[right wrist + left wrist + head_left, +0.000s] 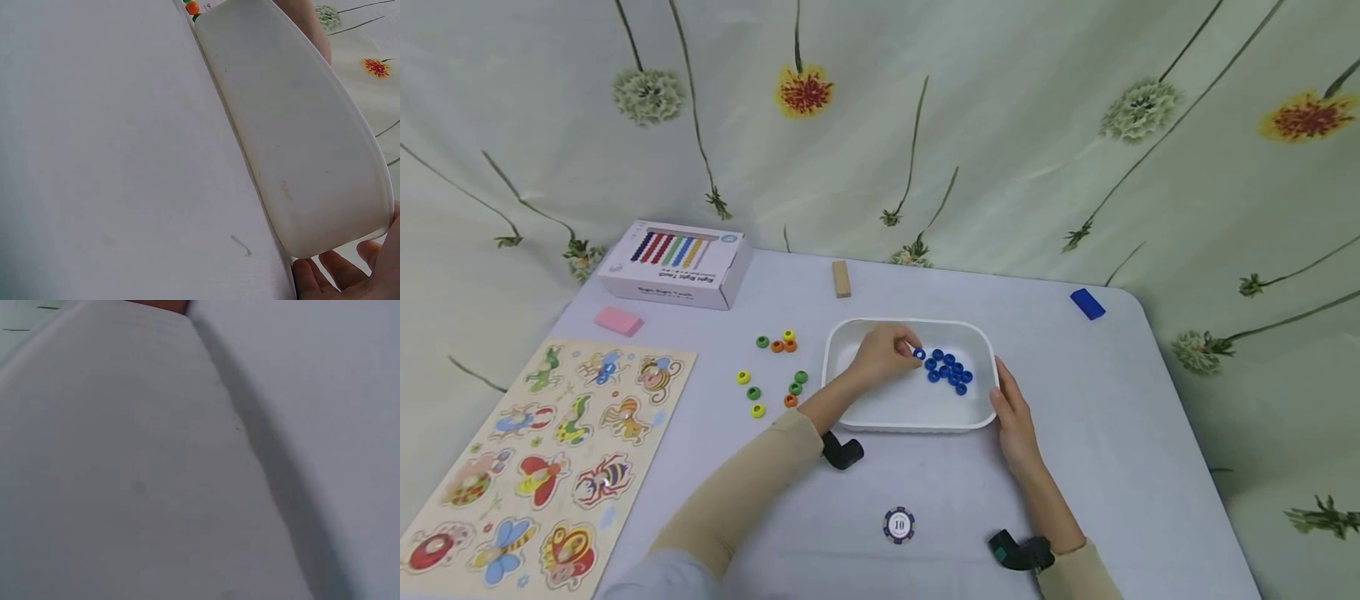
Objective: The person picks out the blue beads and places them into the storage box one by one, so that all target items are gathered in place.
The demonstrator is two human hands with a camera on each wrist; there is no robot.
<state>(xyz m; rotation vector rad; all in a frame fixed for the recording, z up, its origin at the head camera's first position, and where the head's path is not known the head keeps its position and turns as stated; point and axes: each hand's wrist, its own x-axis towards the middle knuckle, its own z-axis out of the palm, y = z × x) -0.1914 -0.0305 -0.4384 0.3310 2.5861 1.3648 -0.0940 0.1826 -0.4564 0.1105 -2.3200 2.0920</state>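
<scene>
Over the white tray point(895, 419), my left hand point(880, 357) pinches a blue bead point(919, 354) between thumb and fingertips. Just right of it, a group of blue beads point(953, 373) lies on the tray floor. My right hand point(1019, 423) holds the tray's right end, thumb at the rim and fingers along the outer wall. In the right wrist view the fingers of that hand point(350, 275) curl at the corner of the tray point(281, 131). The tray's outer side point(137, 456) fills most of the left wrist view, and the left hand's fingertips are outside that view.
Loose green, yellow and orange beads point(754, 392) lie left of the tray. A puzzle board point(561, 454), a pink block point(618, 321) and a box point(673, 265) stand further left. Behind are a tan block point(841, 279) and a blue block point(1087, 304). A chip point(898, 525) lies in front.
</scene>
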